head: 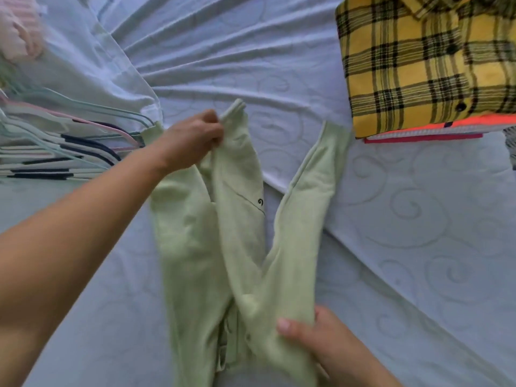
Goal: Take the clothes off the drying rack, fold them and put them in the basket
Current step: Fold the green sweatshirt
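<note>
Both hands are on the pale green garment [195,247]. From where I sit, the left hand [192,138] pinches one sleeve just below its cuff, fingers curled tight on the cloth. The right hand [315,342] grips the near end of the garment, thumb on top and fingers hidden under the fabric. The garment lies lengthwise on the bed sheet [418,247], with its other sleeve [310,191] splayed out to the right, so I judge this piece only partly folded.

Beyond the garment's right sleeve sits a finished pile: a folded yellow plaid shirt [418,65] on top of an orange piece [446,122] and something red beneath. That much folding looks done.

To the garment's left lie a fan of bare hangers [55,129], touching its far edge, over a striped cloth [42,169]. Past those are a loose white cloth [92,65] and something pink [16,32], blurred; I would guess these wait their turn.

No basket and no drying rack show, so I cannot tell what has been put away.
</note>
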Motion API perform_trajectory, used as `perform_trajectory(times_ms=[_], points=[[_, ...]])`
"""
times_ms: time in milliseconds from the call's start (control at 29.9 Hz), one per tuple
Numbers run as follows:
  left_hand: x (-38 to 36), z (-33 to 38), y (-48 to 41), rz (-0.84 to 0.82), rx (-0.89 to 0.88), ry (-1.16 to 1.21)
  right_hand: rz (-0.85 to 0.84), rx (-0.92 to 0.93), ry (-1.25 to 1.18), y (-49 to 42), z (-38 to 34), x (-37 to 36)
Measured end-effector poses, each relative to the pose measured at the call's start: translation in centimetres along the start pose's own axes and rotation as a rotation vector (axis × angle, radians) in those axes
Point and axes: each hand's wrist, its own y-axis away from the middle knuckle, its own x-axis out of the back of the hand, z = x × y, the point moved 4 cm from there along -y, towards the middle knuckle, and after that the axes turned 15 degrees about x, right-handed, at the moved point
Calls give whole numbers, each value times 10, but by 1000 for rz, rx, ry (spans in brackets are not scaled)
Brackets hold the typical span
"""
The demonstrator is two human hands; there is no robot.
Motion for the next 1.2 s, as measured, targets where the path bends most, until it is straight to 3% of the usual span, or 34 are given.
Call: perform_trajectory(times_ms=[100, 167, 234, 334, 434, 568, 668, 735, 902, 969, 1036, 1170, 1203], points=[[-26, -65, 51, -184, 271, -153, -40, -153, 94, -22, 42, -28], [-41, -69, 84, -109, 424, 43, 58, -204, 119, -33, 67, -24], [-49, -41, 118, 3, 440, 391, 154, -211, 87, -40, 80, -15], [-79, 10, 170, -119, 412, 699, 337, -107, -48, -51, 71, 0], [-125, 36, 204, -383, 590, 669, 496, 71, -257, -73, 39, 13], [-136, 32, 208, -370, 663, 764, 566, 291, -414, -112, -26, 14], [-128, 29, 211, -355, 542, 888, 589, 309, -229, -127, -67, 18], [-127, 28, 218, -369, 490, 1026, 510, 340, -107, -135, -92, 9], [-136, 13, 235, -256, 667, 1506, 123, 684, 107, -166, -158, -76], [-132, 9, 233, -200, 730, 1617, 50, 770, 170, -185, -172, -99], [-134, 5, 229, -174, 792, 1643, 143, 743, 267, -214, -171, -96], [-141, -4, 223, -126, 921, 1539, 419, 331, 584, -242, -118, -49], [-143, -5, 222, -117, 944, 1538, 468, 303, 633, -237, -102, -37]])
